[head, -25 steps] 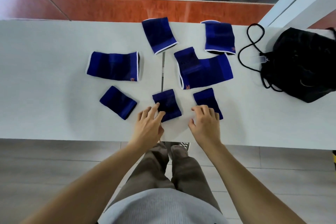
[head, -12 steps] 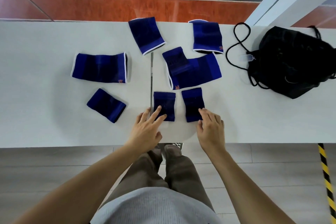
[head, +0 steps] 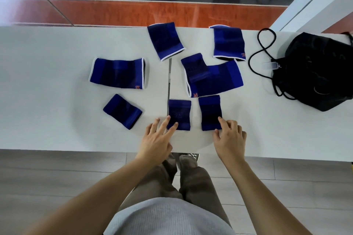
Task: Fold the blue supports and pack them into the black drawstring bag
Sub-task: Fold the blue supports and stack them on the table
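Both hands lie apart at the bottom centre, just past the near edge of the white table [head: 47, 101]. The left hand [head: 156, 139] is flat with its fingers spread, and the fingertips touch the lower left corner of a small blue support [head: 180, 114]. The right hand [head: 230, 135] has bent fingers. Its index tip and thumb are at the lower right corner of a second small support [head: 210, 111], but whether they nip it I cannot tell. A narrow gap separates these two supports.

To the left a third small support [head: 122, 111] lies tilted, with bare tabletop stretching to the left edge of the frame. Further up lie a wide support [head: 117, 75] at centre left and an overlapping pair [head: 215, 80] at centre. Two more [head: 165, 41] [head: 228, 43] sit by the far edge. The black drawstring bag [head: 317, 70] sits at the upper right, well apart from both hands, with bare surface below it.
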